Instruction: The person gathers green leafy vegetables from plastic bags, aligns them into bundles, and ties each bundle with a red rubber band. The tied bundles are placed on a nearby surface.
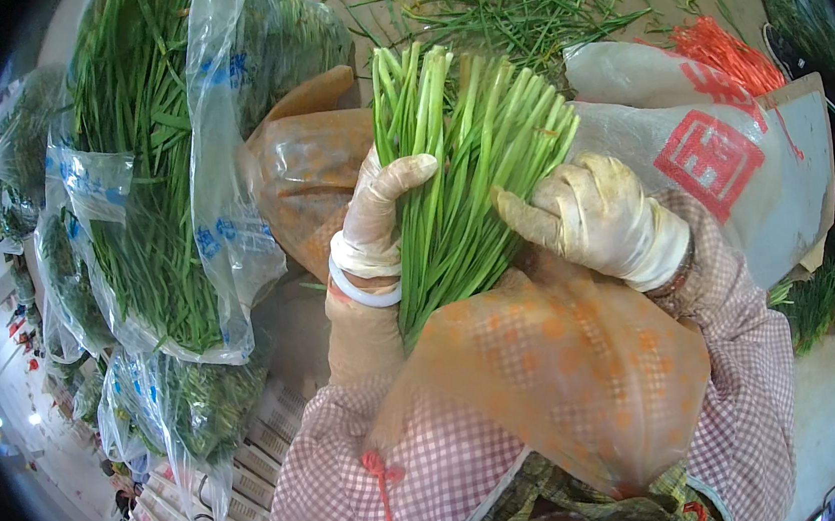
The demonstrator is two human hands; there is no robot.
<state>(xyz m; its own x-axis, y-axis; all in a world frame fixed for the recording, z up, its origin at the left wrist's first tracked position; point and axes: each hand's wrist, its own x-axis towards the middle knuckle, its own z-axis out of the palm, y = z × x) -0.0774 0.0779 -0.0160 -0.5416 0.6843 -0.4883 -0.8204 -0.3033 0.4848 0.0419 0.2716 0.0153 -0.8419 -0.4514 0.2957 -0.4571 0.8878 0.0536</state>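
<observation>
My left hand point(379, 215), in a thin whitish glove with a white bangle at the wrist, grips a thick bundle of garlic chives point(456, 196). The pale cut stem ends point away from me, and the leaves run down towards my lap. Against the bundle's right side is my right hand point(594, 217), in a stained whitish glove with its fingers curled. Whether it pinches any stalk is hidden. Beneath the bundle, a translucent orange-patterned plastic apron point(571, 366) covers my checked clothing.
On the left stands an open clear plastic bag point(227, 166) full of long green leaves point(145, 174). Loose green trimmings point(521, 2) lie on the floor ahead. At right are a white woven sack point(708, 149) with red print and a bunch of red ties point(725, 54).
</observation>
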